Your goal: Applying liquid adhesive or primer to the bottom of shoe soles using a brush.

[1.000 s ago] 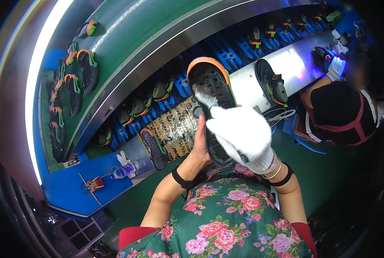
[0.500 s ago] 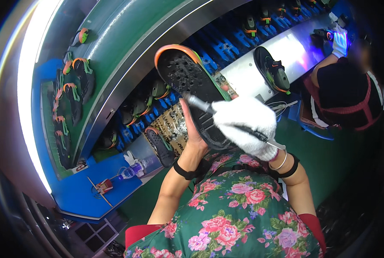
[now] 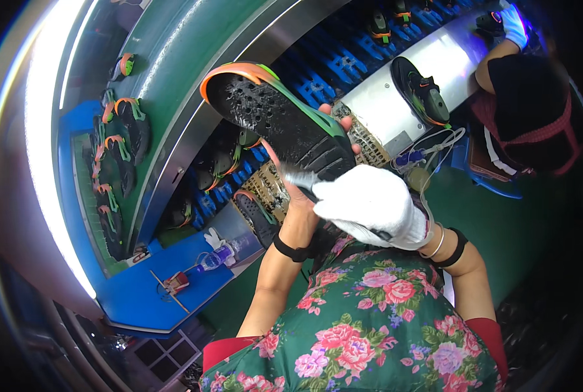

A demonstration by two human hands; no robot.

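My left hand [image 3: 297, 197] grips a black shoe sole [image 3: 291, 130] with orange and green trim, its perforated inner face turned up. Its thumb lies along the near edge, and its fingertips show past the far edge. In a white glove, my right hand [image 3: 373, 204] is closed around a brush [image 3: 298, 176] with pale bristles. The bristles are at the sole's near edge, close to my left thumb; whether they touch it I cannot tell. Glistening wet streaks cover part of the sole's inner face. Most of the brush's handle is hidden by the glove.
A second sole [image 3: 257, 217] lies beside my left forearm. Ahead, a shoe upper [image 3: 419, 91] rests on a metal plate beside blue racks [image 3: 344, 62]. A green conveyor [image 3: 167, 72] runs past at left. On the blue table [image 3: 141, 294] lies a bottle [image 3: 214, 258]. A co-worker [image 3: 533, 98] sits at right.
The brush has moved down toward the sole's heel end and near edge. The sole has shifted left and turned slightly. The co-worker's gloved hand has moved up.
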